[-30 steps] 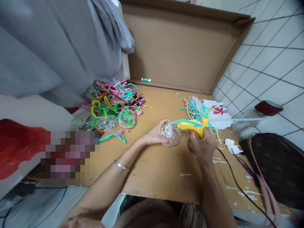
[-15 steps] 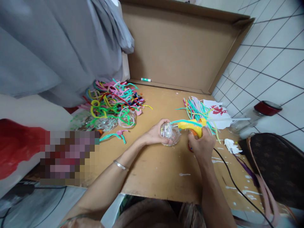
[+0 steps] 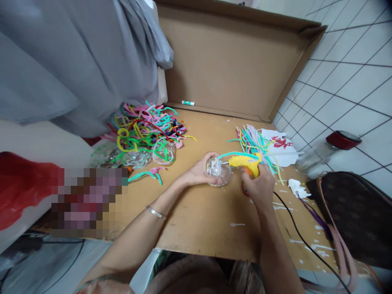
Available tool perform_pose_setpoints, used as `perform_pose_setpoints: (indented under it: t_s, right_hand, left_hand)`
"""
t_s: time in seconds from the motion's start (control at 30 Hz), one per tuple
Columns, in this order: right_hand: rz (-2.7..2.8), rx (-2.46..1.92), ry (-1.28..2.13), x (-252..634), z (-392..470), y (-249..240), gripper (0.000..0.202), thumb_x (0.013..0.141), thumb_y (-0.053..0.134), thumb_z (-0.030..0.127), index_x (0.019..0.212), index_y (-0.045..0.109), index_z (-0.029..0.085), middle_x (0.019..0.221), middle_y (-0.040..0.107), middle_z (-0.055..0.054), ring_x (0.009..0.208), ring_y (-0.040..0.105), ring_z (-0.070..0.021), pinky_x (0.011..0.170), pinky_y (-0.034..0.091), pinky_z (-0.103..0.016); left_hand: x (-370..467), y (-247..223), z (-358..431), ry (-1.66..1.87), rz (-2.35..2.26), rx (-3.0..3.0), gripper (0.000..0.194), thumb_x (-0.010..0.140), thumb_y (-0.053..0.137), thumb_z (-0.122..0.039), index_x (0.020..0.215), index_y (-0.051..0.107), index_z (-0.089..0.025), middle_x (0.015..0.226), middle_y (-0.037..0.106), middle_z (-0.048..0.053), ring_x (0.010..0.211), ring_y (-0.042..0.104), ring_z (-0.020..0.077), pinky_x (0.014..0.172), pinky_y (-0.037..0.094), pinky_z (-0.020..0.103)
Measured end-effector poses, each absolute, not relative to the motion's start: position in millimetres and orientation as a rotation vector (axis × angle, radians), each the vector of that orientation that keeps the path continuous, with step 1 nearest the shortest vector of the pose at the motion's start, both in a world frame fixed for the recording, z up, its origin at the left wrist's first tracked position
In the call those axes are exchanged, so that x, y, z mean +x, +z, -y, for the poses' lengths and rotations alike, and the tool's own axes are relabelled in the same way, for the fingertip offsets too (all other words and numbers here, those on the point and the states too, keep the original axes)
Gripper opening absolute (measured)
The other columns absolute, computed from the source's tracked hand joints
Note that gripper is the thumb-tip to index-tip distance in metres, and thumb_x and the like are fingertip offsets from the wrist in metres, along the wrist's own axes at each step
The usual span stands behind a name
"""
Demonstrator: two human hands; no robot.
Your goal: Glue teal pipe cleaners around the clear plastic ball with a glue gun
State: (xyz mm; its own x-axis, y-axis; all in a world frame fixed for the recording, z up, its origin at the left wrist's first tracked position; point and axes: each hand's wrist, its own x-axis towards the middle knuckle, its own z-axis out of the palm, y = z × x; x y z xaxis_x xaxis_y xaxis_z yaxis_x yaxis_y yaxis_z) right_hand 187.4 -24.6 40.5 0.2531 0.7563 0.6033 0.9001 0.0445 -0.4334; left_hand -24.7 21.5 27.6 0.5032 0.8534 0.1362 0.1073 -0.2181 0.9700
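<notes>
Holding a clear ball (image 3: 225,175) near the middle of the worktop (image 3: 211,232), in the left hand (image 3: 206,169): half closed, curled round the left side, with digits on the far and near edges. Hidden underneath, so cannot tell raised from resting.

Gripping a yellow glue gun (image 3: 243,161) by its handle in the right hand (image 3: 260,181), closed firmly, with a digit beside the orange trigger (image 3: 246,172).

Aiming leftward with the gun, long axis almost straight across the worktop, nozzle (image 3: 225,163) at the upper right part of the ball. Cannot tell contact from a slight gap there. Ball to the left of the right hand and a little farther away, in the left hand's grasp; gun spanning the space between.

Along the far edge of the gun, a teal strip (image 3: 234,154), reaching left to the fingertips and the ball; too small to tell which of them meets it. Out of the gun's rear, pointing right, a pale glue stick (image 3: 280,154). Past the gun, just beyond, a strip bundle (image 3: 252,139); well apart at far left, a tangled pile (image 3: 147,126). From the right hand toward the near right, a black cord (image 3: 297,224).
</notes>
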Motion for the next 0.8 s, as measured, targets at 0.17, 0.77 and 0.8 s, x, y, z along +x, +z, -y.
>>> perform_pose_setpoints:
  t_s: [0.17, 0.77, 0.8]
  right_hand:
    - [1.561, -1.716, -0.413, 187.5, 24.9, 36.6, 0.022, 0.077, 0.054, 0.043, 0.078, 0.048, 0.022, 0.078, 0.053, -0.005, 0.075, 0.049, -0.0207, 0.062, 0.035, -0.03]
    - [1.514, -1.72, -0.161, 187.2, 26.1, 44.4, 0.029, 0.072, 0.054, 0.048, 0.066, 0.038, 0.024, 0.067, 0.048, 0.0, 0.064, 0.043, -0.0161, 0.061, 0.034, -0.029]
    - [1.486, -1.74, -0.083, 188.0, 25.6, 45.1, 0.032, 0.071, 0.054, 0.05, 0.064, 0.037, 0.024, 0.063, 0.046, 0.002, 0.061, 0.041, -0.0152, 0.06, 0.034, -0.029]
  left_hand:
    - [-24.2, 26.5, -21.3, 0.858, -0.805, 1.629, 0.08, 0.054, 0.084, -0.029, 0.121, 0.041, -0.02, 0.106, 0.057, 0.004, 0.092, 0.056, 0.019, 0.08, 0.045, 0.03]
    - [-25.2, 25.1, -22.9, 0.873, -0.847, 1.668, 0.081, 0.054, 0.084, -0.032, 0.122, 0.041, -0.02, 0.105, 0.058, 0.004, 0.091, 0.057, 0.0191, 0.082, 0.046, 0.032]
    - [-24.9, 25.5, -22.9, 0.876, -0.856, 1.67, 0.081, 0.054, 0.084, -0.032, 0.121, 0.042, -0.02, 0.104, 0.058, 0.004, 0.091, 0.057, 0.0192, 0.082, 0.046, 0.032]
